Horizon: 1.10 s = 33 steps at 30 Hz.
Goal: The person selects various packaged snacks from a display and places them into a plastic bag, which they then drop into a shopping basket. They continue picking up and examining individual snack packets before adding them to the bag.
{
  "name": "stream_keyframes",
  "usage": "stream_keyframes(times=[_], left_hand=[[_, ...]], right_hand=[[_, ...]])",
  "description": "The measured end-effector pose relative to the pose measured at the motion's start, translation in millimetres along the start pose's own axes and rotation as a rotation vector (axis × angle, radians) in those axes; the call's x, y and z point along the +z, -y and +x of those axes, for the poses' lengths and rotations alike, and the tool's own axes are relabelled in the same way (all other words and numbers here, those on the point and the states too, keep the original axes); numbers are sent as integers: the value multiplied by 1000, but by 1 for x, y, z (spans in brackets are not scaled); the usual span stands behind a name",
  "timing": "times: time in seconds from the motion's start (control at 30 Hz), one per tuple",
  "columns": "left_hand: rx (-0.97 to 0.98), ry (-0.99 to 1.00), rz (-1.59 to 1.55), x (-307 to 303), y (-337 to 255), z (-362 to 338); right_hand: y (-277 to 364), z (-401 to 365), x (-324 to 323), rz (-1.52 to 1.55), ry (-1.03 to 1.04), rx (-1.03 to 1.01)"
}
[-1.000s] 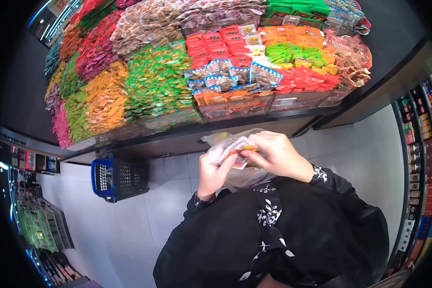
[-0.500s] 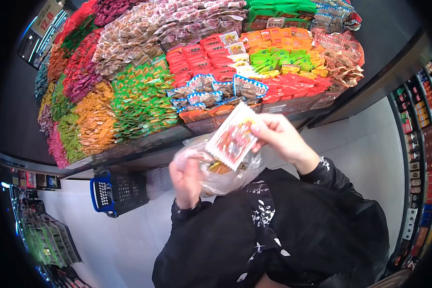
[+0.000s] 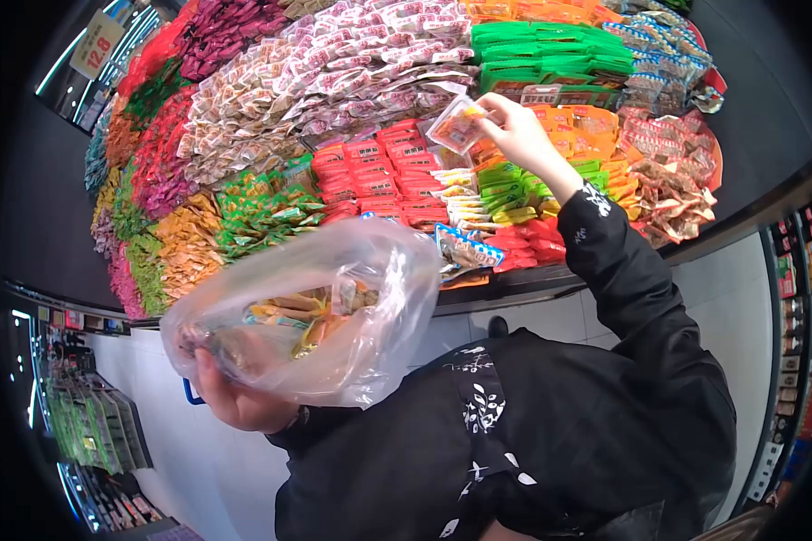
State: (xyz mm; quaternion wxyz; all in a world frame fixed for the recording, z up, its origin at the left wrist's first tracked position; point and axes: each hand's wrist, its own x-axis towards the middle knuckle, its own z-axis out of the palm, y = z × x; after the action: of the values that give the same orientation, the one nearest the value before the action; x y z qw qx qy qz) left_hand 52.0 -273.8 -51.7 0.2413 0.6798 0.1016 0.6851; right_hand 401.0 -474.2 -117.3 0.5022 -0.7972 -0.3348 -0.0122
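Note:
My left hand (image 3: 239, 397) is closed on the near-left rim of a clear plastic bag (image 3: 383, 338); some of its fingers show blurred through the film. The bag's mouth gapes upward, and several small snack packets (image 3: 302, 316) lie inside. Over the snack display, my right hand (image 3: 525, 137) pinches a flat, clear-edged snack packet (image 3: 457, 124) with red and yellow print by its right side. Below that packet are rows of red snack packets (image 3: 370, 171) and a stack of white-and-yellow packets (image 3: 465, 198).
Heaps of colourful snack packets fill the sloping display (image 3: 478, 287). A price sign (image 3: 97, 45) reading 12.8 stands at the far left. Stocked shelves (image 3: 798, 334) line the right side. Part of a blue-handled basket (image 3: 192, 391) shows behind my left hand.
My right hand has carried the snack packet up and away over the display. The bag, held by my left hand, has moved left and now gapes wider; it covers most of the basket.

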Motion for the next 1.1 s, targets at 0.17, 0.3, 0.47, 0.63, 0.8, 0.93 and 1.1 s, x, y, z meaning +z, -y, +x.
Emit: stream_keyframes(times=[0.17,0.3,0.47,0.63,0.8,0.93,1.1], left_hand=[[-24,-52,106,22,-10,4],[-82,-62,103,32,0,7],[16,-144,70,54,25,20],[55,-23,-82,58,62,44],[27,7,-157,59,91,61],[-221,-67,-368,51,108,73],[-591,-52,-810,45,117,85]], right_hand=[[-29,28,24,-322,109,-180],[-37,30,29,-373,194,-234],[-38,26,32,-503,163,-321],[-24,12,45,-632,227,-285],[-20,11,57,-708,176,-281],[-20,14,57,-671,198,-173],[-19,14,68,-746,199,-108]])
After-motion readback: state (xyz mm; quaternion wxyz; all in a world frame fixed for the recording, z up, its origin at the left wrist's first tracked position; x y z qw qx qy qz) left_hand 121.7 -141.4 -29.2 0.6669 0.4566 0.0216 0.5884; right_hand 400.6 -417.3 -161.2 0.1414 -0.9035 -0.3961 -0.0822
